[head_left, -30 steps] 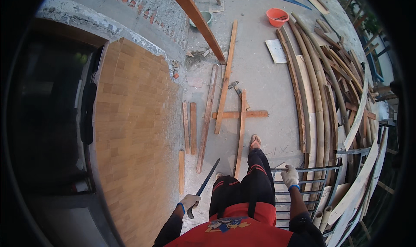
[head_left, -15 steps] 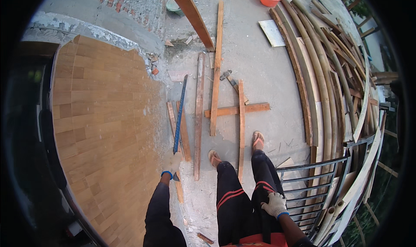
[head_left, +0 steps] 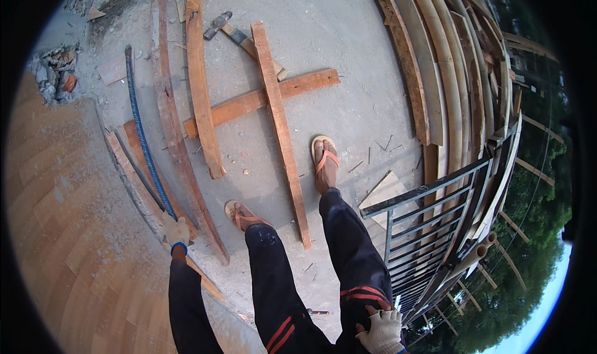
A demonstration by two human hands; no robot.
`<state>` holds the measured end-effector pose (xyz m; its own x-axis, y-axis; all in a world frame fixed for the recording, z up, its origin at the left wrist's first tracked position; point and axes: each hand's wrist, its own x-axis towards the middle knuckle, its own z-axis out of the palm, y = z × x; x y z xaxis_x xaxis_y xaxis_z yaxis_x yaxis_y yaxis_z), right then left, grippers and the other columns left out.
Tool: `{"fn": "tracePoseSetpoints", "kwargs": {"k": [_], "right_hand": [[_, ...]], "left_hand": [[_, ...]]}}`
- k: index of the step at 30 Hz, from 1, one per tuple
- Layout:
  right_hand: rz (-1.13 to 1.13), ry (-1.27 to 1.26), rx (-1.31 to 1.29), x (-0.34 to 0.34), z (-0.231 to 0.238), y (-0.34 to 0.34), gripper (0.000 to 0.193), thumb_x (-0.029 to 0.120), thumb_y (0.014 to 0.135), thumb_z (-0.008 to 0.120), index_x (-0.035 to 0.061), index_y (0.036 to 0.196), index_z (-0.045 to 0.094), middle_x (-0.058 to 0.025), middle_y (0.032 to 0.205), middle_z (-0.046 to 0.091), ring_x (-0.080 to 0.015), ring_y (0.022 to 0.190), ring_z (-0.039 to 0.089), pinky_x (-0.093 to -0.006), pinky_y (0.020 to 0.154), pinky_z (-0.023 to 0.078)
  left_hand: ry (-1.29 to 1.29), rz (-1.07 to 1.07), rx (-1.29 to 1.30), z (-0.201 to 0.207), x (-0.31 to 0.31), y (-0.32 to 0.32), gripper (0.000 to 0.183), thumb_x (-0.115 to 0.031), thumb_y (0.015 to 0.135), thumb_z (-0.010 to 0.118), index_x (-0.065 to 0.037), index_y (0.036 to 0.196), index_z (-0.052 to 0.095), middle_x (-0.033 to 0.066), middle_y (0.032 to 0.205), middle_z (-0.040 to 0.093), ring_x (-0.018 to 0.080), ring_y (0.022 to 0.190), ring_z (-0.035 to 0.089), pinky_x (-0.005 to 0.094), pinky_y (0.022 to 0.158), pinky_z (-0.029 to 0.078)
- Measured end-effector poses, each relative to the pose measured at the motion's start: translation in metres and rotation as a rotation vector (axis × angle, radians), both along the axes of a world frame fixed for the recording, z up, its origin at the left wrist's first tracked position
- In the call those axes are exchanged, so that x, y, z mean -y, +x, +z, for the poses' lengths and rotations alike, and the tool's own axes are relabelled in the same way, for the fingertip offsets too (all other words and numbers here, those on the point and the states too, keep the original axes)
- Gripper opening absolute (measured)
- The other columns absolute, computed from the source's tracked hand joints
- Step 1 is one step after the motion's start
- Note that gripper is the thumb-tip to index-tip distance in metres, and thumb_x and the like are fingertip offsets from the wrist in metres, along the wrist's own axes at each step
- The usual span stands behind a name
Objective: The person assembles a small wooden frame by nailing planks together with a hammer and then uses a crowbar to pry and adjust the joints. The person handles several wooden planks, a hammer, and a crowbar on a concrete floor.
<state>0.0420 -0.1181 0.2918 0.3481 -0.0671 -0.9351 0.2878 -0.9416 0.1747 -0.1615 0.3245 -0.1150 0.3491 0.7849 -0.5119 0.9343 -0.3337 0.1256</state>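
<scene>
My left hand (head_left: 176,231), in a pale work glove with a blue cuff, is closed around the lower end of a long dark-blue ribbed bar (head_left: 140,127). The bar slants away from me to the far left, above or along some wooden strips (head_left: 134,180); whether it touches them I cannot tell. My right hand (head_left: 380,332), gloved too, rests on my right thigh with its fingers apart and holds nothing. Between my sandalled feet runs a wooden batten (head_left: 280,130), lying across a second wooden piece (head_left: 311,83). A hammer (head_left: 242,40) lies just beyond them.
Two longer timbers (head_left: 163,87) (head_left: 199,93) lie left of centre. Tiled floor (head_left: 68,229) is at the left. A black metal railing (head_left: 429,195) and stacked planks and poles (head_left: 429,55) stand right. Loose nails (head_left: 385,144) lie beside my right foot.
My view has shifted right and come nearer the ground, so things sit further left and look larger. The left hand keeps its hold on the bar; the right hand stays on my thigh.
</scene>
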Motion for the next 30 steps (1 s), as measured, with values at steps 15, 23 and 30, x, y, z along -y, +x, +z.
{"fn": "tracePoseSetpoints", "kwargs": {"k": [15, 23, 30], "right_hand": [[-0.136, 0.208, 0.056, 0.024, 0.016, 0.057, 0.054, 0.032, 0.073, 0.077, 0.0068, 0.118, 0.061, -0.0226, 0.120, 0.057, -0.0417, 0.116, 0.051, -0.0533, 0.098, 0.040], [-0.095, 0.293, 0.111, 0.030, 0.019, 0.098, 0.051, 0.024, 0.072, 0.078, 0.0054, 0.116, 0.059, -0.0227, 0.119, 0.057, -0.0418, 0.113, 0.051, -0.0511, 0.097, 0.040], [-0.183, 0.303, 0.097, 0.035, 0.011, 0.139, 0.046, 0.023, 0.069, 0.081, 0.0064, 0.108, 0.061, -0.0200, 0.112, 0.059, -0.0390, 0.104, 0.053, -0.0485, 0.090, 0.042]], "left_hand": [[-0.269, 0.113, 0.017, 0.005, 0.160, 0.119, 0.051, -0.022, 0.077, 0.074, -0.005, 0.120, 0.055, 0.0192, 0.117, 0.059, 0.0387, 0.107, 0.059, 0.0468, 0.090, 0.047], [-0.366, 0.346, 0.081, -0.032, 0.328, 0.235, 0.078, -0.028, 0.071, 0.083, 0.001, 0.134, 0.046, 0.0258, 0.128, 0.056, 0.0421, 0.117, 0.056, 0.0474, 0.100, 0.044], [-0.354, 0.695, 0.161, -0.059, 0.332, 0.240, 0.062, -0.012, 0.069, 0.079, 0.001, 0.123, 0.053, 0.0226, 0.108, 0.065, 0.0399, 0.096, 0.065, 0.0440, 0.087, 0.049]]}}
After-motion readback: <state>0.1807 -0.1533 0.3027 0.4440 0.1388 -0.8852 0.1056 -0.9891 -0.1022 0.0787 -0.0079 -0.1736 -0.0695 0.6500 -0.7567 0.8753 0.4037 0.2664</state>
